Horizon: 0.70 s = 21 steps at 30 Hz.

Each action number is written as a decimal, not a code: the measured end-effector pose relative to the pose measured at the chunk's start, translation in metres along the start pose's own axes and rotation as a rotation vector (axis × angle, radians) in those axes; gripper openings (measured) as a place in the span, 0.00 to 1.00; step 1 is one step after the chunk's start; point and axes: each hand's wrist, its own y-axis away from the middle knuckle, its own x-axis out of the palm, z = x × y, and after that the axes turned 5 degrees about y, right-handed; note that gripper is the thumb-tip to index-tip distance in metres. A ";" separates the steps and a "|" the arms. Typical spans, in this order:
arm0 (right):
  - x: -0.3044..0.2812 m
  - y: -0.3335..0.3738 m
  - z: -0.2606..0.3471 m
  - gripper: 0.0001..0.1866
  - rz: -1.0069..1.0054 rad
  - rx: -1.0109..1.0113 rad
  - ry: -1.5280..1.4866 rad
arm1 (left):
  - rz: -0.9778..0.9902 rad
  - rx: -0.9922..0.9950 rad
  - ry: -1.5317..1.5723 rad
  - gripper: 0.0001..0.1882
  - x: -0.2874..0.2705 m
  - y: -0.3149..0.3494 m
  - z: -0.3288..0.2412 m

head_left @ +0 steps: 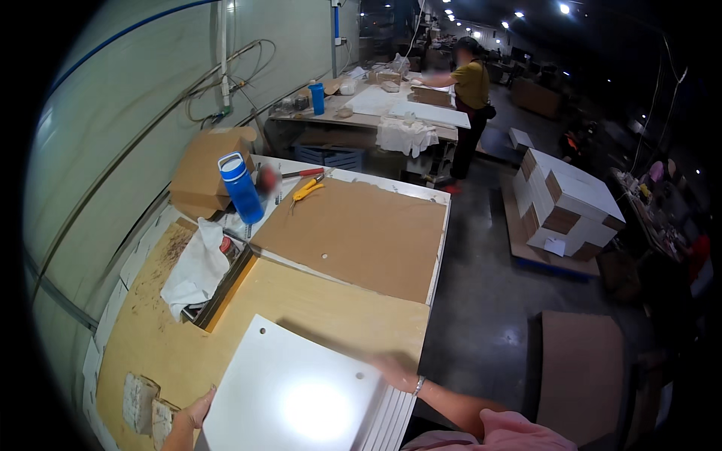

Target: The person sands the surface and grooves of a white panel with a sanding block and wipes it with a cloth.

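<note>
A glossy white panel (297, 383) with a small round hole near each far corner lies in front of me, turned slightly. Edges of several more white panels (395, 421) show stacked at its right side. My left hand (197, 410) grips the panel's left edge, thumb along the rim. At the far right corner, my right hand (395, 373) holds the panel's edge; its fingers are blurred and partly hidden. A bracelet circles the right wrist.
Left of the panel sit worn whitish blocks (140, 402). Beyond are a tool tray (218, 293) with a white cloth (197, 267), blue bottle (241, 188), yellow-handled pliers (308, 189), brown board (361, 233) and cardboard box (212, 169). A person (471, 86) stands at a far table; a wrapped carton (571, 199) stands right.
</note>
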 end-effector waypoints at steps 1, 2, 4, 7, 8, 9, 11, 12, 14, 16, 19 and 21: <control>0.000 0.002 -0.004 0.28 0.008 -0.007 -0.048 | 0.003 0.022 -0.012 0.44 -0.001 -0.003 0.011; 0.000 0.009 -0.008 0.28 -0.031 -0.047 -0.112 | 0.005 0.044 -0.022 0.45 -0.001 -0.005 0.018; -0.003 0.028 -0.014 0.27 -0.109 -0.118 -0.236 | 0.084 0.027 0.063 0.45 0.003 0.005 0.014; -0.012 0.046 -0.042 0.27 -0.195 0.095 -0.258 | 0.111 0.025 0.109 0.45 -0.008 -0.009 0.024; -0.014 0.051 -0.062 0.27 -0.224 0.138 -0.231 | 0.092 0.069 0.052 0.46 -0.003 -0.026 0.025; -0.015 0.056 -0.068 0.28 -0.223 0.149 -0.133 | 0.070 0.119 -0.012 0.46 0.001 -0.033 0.022; -0.014 0.061 -0.079 0.29 -0.198 0.101 0.048 | 0.031 0.162 0.051 0.40 0.003 -0.035 0.021; -0.015 0.065 -0.077 0.29 -0.190 0.083 0.140 | 0.017 0.183 0.080 0.38 0.008 -0.038 0.018; -0.017 0.056 -0.081 0.30 -0.204 0.080 0.142 | -0.010 0.221 0.088 0.37 0.016 -0.039 0.008; -0.013 0.059 -0.082 0.32 -0.340 0.078 0.233 | -0.048 0.250 0.059 0.36 0.029 -0.033 0.002; -0.017 0.067 -0.070 0.33 -0.296 0.173 0.321 | -0.140 0.269 -0.051 0.34 0.054 -0.022 -0.014; -0.023 0.086 -0.071 0.31 -0.271 0.202 0.227 | -0.190 0.278 -0.117 0.33 0.067 -0.013 -0.020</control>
